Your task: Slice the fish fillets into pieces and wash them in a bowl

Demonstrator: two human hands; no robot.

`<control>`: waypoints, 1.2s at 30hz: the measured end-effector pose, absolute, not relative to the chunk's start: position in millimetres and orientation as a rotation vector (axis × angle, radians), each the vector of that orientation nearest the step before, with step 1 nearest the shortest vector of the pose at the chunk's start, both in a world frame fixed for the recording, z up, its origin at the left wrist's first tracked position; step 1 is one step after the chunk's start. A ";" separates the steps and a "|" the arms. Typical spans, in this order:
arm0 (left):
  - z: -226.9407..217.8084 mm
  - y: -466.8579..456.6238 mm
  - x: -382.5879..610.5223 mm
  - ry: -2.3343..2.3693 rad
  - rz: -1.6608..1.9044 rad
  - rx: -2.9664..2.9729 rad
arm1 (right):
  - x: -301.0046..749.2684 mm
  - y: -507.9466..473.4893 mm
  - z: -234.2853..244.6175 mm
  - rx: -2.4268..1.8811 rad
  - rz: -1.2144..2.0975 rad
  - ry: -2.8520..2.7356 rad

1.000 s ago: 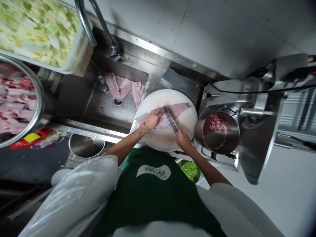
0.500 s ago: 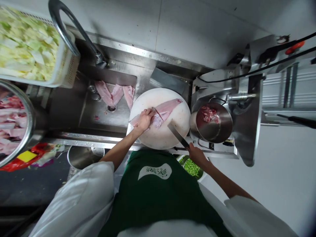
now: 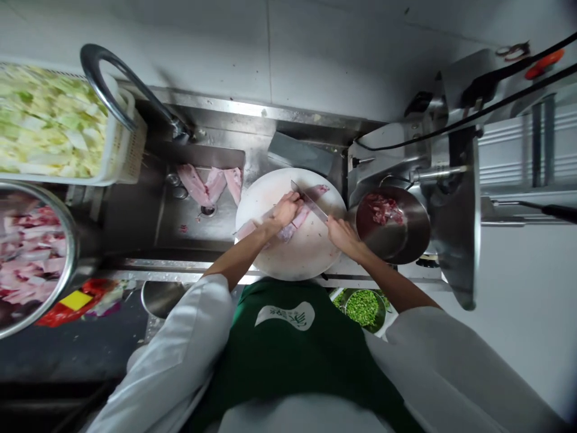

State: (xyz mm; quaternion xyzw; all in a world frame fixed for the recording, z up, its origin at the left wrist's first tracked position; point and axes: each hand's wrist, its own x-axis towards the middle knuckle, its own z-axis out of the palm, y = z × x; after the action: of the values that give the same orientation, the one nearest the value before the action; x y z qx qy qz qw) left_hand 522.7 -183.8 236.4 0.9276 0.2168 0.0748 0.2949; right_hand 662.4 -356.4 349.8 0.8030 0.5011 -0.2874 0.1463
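Observation:
A round white cutting board (image 3: 311,255) bears a pale pink piece of fish (image 3: 300,218), partly covered by my left hand (image 3: 288,208). The fingers of that hand are bent and press down on the fish. In my right hand (image 3: 341,233), closed round its handle, is a kitchen knife (image 3: 313,205). Its blade lies slantwise across the fish, just right of my left fingertips. Past the blade shows the fish's narrow end (image 3: 321,189). Another fish piece (image 3: 247,228) is at the board's left edge, beside my left wrist.
Left of the board, several fish pieces (image 3: 196,183) lie in the steel sink (image 3: 169,225) under a tap (image 3: 135,78). Farther left are a basket of cut cabbage (image 3: 121,165) and a pot of meat pieces (image 3: 72,240). Right stands a pot (image 3: 401,249) holding red scraps.
My right hand has brought the knife up and left, from the board's lower right onto the fish. My left hand has shifted right along the fish. The camera view has moved slightly.

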 end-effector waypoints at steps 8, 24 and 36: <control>228.8 -187.4 513.8 0.668 0.204 2.399 | 652.2 -294.5 321.7 2.388 -0.860 1.551; 229.2 -186.7 514.9 0.748 0.230 2.450 | 650.2 -303.4 329.8 2.469 -0.942 1.480; 264.4 -175.6 389.2 1.047 -0.055 2.342 | 623.1 -558.1 365.4 2.375 -1.006 0.982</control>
State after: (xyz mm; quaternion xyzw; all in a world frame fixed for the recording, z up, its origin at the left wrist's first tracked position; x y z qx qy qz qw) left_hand 389.2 -175.6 264.4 0.8751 0.3913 -0.0205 0.2841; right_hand 623.1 -558.1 365.4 0.8449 0.3493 -0.3580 0.1899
